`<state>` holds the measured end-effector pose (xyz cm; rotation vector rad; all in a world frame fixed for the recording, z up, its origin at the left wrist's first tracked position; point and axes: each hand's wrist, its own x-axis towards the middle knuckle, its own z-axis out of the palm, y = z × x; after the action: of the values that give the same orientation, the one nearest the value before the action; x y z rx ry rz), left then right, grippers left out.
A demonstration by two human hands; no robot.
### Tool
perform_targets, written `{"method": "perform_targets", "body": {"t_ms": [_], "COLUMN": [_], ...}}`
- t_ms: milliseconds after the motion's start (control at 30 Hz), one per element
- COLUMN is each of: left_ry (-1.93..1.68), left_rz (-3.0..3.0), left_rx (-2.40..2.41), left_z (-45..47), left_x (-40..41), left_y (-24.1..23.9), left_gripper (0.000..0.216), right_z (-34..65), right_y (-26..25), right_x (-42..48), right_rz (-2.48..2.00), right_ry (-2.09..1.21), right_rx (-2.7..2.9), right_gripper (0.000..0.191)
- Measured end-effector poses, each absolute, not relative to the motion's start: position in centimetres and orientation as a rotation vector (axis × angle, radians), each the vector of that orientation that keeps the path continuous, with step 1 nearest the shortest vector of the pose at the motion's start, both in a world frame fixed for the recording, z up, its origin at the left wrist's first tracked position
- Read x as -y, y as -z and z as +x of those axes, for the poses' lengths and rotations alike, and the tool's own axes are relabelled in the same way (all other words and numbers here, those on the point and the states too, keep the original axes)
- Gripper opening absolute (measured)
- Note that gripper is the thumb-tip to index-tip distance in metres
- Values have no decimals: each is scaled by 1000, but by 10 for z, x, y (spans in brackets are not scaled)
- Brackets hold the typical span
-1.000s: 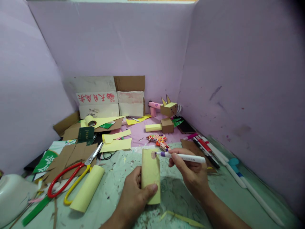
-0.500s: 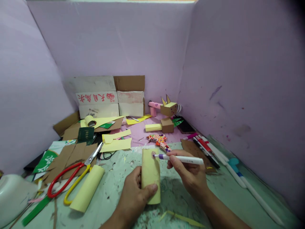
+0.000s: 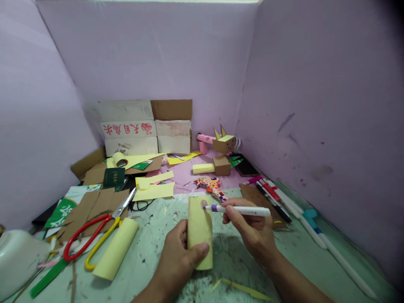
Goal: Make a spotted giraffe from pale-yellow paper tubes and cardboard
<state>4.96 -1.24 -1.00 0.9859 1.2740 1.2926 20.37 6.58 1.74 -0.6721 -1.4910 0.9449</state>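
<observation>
My left hand (image 3: 176, 261) is wrapped round the lower end of a pale yellow paper tube (image 3: 199, 227) lying on the green mat, thumb pressed on its front. My right hand (image 3: 249, 229) pinches a white marker with a purple band (image 3: 241, 210). The marker's tip touches the tube's upper right part, where a small purple spot shows. A second yellow tube (image 3: 116, 249) lies to the left, beside red and yellow scissors (image 3: 94, 235).
Purple walls close in the back and both sides. Cardboard boxes (image 3: 145, 126) stand at the back, with brown cardboard scraps (image 3: 94, 206) and yellow paper strips (image 3: 154, 185) in front. A cardboard animal figure (image 3: 223, 145) stands mid-back. Several markers (image 3: 274, 198) lie right. A white container (image 3: 15, 261) sits at far left.
The marker tip has shifted slightly down and to the right on the tube's upper part. My left hand and the tube have stayed still.
</observation>
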Motion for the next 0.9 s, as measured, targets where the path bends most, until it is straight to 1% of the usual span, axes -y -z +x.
{"method": "perform_targets", "body": {"t_ms": [133, 300, 567, 733, 900], "left_ry": [-1299, -1301, -1309, -1289, -1312], "left_rz": [981, 993, 966, 990, 996], "left_rx": [-1273, -1266, -1277, -1294, -1272], "left_z": [49, 50, 51, 50, 49], "left_x": [12, 11, 12, 11, 12], "left_y": [10, 8, 6, 5, 12], "left_gripper": [47, 49, 49, 48, 50], "right_z": [203, 205, 206, 205, 205], "right_y": [-18, -19, -17, -18, -19], "right_x": [-66, -66, -64, -64, -65], "right_rz": [-680, -618, -666, -617, -657], "right_ry": [-924, -944, -932, -961, -925], "right_rx": [1425, 1511, 1443, 1526, 1489], "right_gripper": [9, 9, 9, 11, 12]}}
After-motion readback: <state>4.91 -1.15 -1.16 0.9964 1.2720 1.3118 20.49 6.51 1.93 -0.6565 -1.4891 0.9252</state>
